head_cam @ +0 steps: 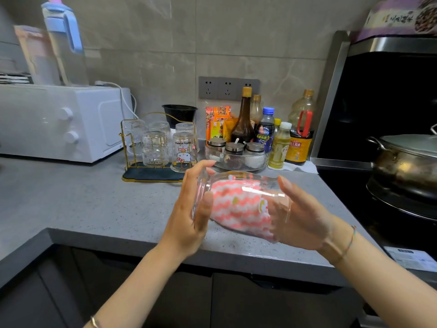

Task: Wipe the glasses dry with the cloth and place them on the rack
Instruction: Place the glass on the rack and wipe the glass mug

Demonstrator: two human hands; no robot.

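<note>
I hold a clear glass on its side above the counter's front edge. My left hand grips its base end, thumb in front and fingers over the top. A pink-and-white wavy cloth is stuffed inside the glass. My right hand is at the glass's open mouth: some fingers reach inside with the cloth and one lies along the top outside. The gold wire rack stands behind on the counter with several glasses upside down on it, among them a cartoon-printed glass.
A white microwave sits at the left. A round tray of spice jars and several sauce bottles stand right of the rack. A lidded pot is on the stove at the right. The grey counter lies below.
</note>
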